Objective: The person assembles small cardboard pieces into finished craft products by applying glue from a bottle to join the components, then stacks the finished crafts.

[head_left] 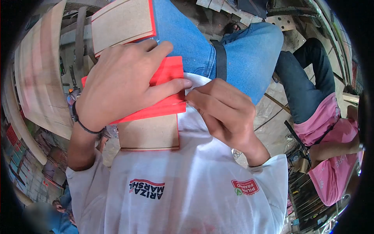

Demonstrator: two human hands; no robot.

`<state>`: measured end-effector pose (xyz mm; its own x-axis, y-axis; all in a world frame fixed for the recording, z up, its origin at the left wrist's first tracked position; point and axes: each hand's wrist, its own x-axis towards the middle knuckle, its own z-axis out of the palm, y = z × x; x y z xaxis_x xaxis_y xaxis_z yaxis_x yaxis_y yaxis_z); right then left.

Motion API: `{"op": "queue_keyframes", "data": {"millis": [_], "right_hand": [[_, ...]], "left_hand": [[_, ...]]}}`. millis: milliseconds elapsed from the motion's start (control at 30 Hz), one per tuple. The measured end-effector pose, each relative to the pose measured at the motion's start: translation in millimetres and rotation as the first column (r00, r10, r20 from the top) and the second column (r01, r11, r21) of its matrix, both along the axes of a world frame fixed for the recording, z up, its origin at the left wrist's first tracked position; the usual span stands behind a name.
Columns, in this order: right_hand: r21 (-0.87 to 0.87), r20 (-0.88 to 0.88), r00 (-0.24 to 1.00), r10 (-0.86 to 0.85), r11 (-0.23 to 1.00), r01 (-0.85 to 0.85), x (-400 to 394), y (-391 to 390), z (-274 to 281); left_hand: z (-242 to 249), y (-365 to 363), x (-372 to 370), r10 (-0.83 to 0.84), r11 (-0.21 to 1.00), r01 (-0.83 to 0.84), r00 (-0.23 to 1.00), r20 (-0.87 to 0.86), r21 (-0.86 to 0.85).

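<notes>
A small board with a red face [168, 104] lies across my lap, on top of a brown fibreboard piece [150, 134]. My left hand [120, 82], with a black band on its wrist, lies spread over the red face and holds the board down. Its fingertips reach the board's right edge. My right hand [224, 113] is closed, and its fingertips pinch at that same right edge, touching the left hand's fingertips. What sits between those fingertips is hidden.
A second brown board with a red edge [120, 23] rests on my jeans [249, 50] further out. Curved plywood panels [39, 78] stand at the left. A person in a pink shirt [331, 160] and dark trousers sits close at the right.
</notes>
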<state>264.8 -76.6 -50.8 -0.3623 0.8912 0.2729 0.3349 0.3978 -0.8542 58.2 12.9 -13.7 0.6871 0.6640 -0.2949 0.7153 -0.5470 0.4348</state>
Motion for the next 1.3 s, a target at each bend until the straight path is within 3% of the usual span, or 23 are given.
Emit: {"op": "queue_keyframes", "data": {"millis": [200,300,400,467,733,933,1100,1233,1300], "right_hand": [[0.126,-0.212,0.975,-0.06,0.988,0.088,-7,-2,-21],[0.095,-0.146,0.988,-0.06,0.993,0.074,-4,0,-9],[-0.051,-0.099,0.995,0.013,0.999,-0.018,4,6,2],[-0.153,-0.183,0.981,0.07,0.983,-0.099,7,13,-1],[-0.192,-0.24,0.959,0.149,0.961,-0.197,10,24,-5],[-0.066,-0.181,0.971,0.159,0.983,-0.173,7,24,-4],[0.102,-0.115,0.991,-0.063,0.992,0.075,-4,6,-6],[0.114,-0.1,0.991,-0.094,0.988,0.105,-3,4,-3],[-0.102,-0.115,0.991,0.068,0.992,-0.08,8,17,4]], "left_hand": [[0,2,0,0.01,0.999,-0.01,1.0,-0.003,-0.052],[1,4,0,0.015,0.996,-0.016,1.0,-0.01,-0.086],[1,1,0,-0.01,0.999,0.011,1.0,0.013,-0.031],[0,1,-1,-0.021,0.999,0.021,1.0,0.01,-0.03],[1,3,-3,-0.022,0.997,0.021,1.0,-0.018,-0.07],[1,5,-3,-0.005,0.999,0.008,0.998,0.061,-0.048],[3,10,-1,0.037,0.995,-0.034,0.999,0.023,-0.094],[1,9,0,0.02,0.996,-0.018,1.0,0.019,-0.086],[1,9,0,0.013,0.995,-0.009,0.999,0.042,-0.101]]}}
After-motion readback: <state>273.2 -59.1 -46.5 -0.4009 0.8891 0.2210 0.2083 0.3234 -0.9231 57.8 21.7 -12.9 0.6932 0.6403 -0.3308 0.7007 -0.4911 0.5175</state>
